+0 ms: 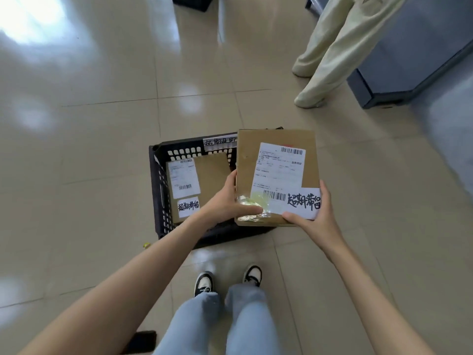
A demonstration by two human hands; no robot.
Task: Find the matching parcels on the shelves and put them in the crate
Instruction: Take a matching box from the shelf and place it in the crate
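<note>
- I hold a flat cardboard parcel [277,175] in both hands, over the right part of the black crate [160,190]; its right edge juts out past the crate's right side.
- My left hand [225,201] is closed on the parcel's near-left corner, thumb lying across the taped top, fingers curled up its left edge.
- My right hand [314,216] is closed on the near-right corner, thumb pressed on the handwritten white label [304,202], fingers wrapped along the right edge.
- A printed shipping label [280,167] covers much of the parcel's top.
- Inside the crate, on the left, a second parcel [197,185] lies flat with its own printed and handwritten labels, close against the left wall.
- A handwritten tag [220,142] sits on the crate's far rim.
- My shoes [203,281] stand just near of the crate on the tiled floor [89,162], which is open to the left and far.
- Far right, another person's legs [330,49] stand beside a grey cabinet [409,60].
- Another dark crate [192,2] sits at the far edge.
</note>
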